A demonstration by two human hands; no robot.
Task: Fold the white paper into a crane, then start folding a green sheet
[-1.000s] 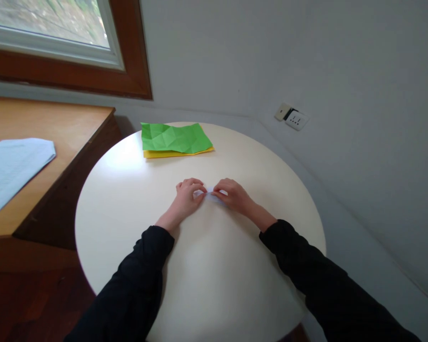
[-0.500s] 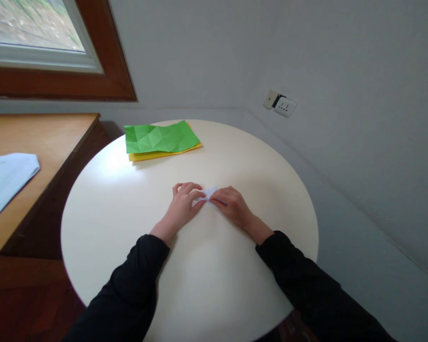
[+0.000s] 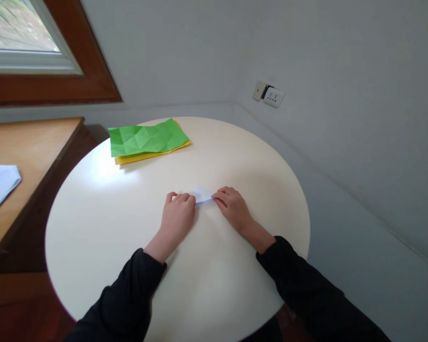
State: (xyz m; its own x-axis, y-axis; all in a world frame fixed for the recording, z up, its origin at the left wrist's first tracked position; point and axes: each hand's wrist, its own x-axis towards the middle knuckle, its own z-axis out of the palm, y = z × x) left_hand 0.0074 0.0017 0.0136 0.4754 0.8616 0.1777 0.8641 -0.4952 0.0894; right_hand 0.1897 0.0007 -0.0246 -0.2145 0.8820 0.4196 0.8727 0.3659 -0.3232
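Note:
A small piece of folded white paper (image 3: 202, 195) lies on the round white table between my two hands. My left hand (image 3: 179, 210) is closed over its left end, the fingers curled and covering that edge. At the right end, my right hand (image 3: 231, 205) pinches the paper between thumb and fingertips. The paper has a raised point at the back and a straight edge toward me. Its ends are hidden under my fingers.
Creased green paper (image 3: 148, 137) rests on yellow paper (image 3: 153, 154) at the table's back left. The round table (image 3: 207, 275) stands near the wall. Left of it, a wooden desk (image 3: 39, 142) bears a pale blue folded cloth or paper (image 3: 0, 187). A wall socket (image 3: 274, 97) is at the back right.
My hands have moved slightly apart, so more of the white paper shows between them. My left hand has turned and closed over the left end. The whole view has shifted a little.

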